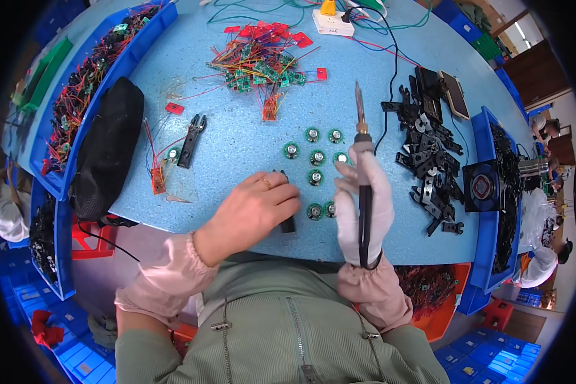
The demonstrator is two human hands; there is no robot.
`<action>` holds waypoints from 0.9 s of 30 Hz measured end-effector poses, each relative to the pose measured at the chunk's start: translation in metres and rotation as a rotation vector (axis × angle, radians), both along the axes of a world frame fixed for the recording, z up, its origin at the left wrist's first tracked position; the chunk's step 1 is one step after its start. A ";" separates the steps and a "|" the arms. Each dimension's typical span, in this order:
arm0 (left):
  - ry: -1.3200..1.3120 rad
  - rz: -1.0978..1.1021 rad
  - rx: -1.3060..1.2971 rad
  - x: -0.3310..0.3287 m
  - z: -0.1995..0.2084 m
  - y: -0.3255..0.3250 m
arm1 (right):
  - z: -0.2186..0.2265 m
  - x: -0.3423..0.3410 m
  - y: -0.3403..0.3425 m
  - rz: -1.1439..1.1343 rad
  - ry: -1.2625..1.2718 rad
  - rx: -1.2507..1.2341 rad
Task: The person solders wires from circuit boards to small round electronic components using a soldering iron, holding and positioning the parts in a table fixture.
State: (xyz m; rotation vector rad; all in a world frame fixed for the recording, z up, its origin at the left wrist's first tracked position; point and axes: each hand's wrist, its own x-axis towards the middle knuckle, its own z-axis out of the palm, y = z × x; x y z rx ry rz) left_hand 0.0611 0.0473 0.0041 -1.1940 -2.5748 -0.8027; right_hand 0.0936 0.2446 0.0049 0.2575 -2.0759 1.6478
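My right hand (372,211), in a white glove, is closed around a soldering iron (363,137) held upright, its tip pointing to the far side of the table. My bare left hand (253,208) has its fingers curled over a narrow black plastic part (288,225) that lies on the blue table; most of it is hidden under the fingers. Between the hands and beyond them sit several small round speakers (317,157) with green rims and silver centres. Left of these lies a black forked plastic piece (191,142), beside a speaker wired to a small circuit board (158,182).
Wired green circuit boards with red tabs (262,67) are heaped at the far middle. Black plastic parts (429,153) pile up at right, near a small fan (482,187). Blue bins (61,185) flank the table. A black pouch (112,147) and a power strip (333,24) also lie there.
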 end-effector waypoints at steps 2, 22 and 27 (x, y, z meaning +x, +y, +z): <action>0.090 -0.027 -0.046 -0.004 0.007 -0.005 | -0.003 -0.014 0.007 -0.003 0.013 0.045; 0.425 0.708 -0.183 -0.159 0.031 -0.019 | -0.014 -0.027 0.008 -0.099 0.137 0.142; 0.399 0.493 -0.427 -0.205 0.041 -0.101 | -0.015 -0.030 0.008 -0.069 0.182 0.167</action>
